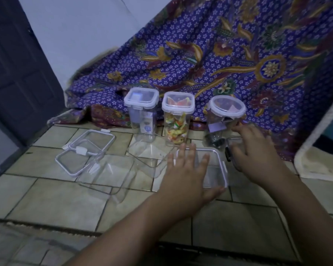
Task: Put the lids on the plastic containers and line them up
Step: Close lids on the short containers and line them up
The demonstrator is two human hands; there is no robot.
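My left hand (183,173) lies flat, fingers spread, on the lid of a clear rectangular container (217,169) on the tiled floor, thumb along its near edge. My right hand (258,156) hovers just right of it with fingers apart, near a dark latch (227,154); what lies under it is hidden. Behind stand three lidded containers: a square one with a white item (140,110), a square one with colourful sweets (178,120) and a round one (226,114). Two loose lids (92,143) (71,164) lie at the left. Two open clear containers (150,158) (108,177) sit beside them.
A purple patterned cloth (219,54) hangs behind the row of containers. A dark door (17,73) stands at the left. A pale mat (319,162) lies at the right. Bare floor tiles (56,204) stretch in front of the containers.
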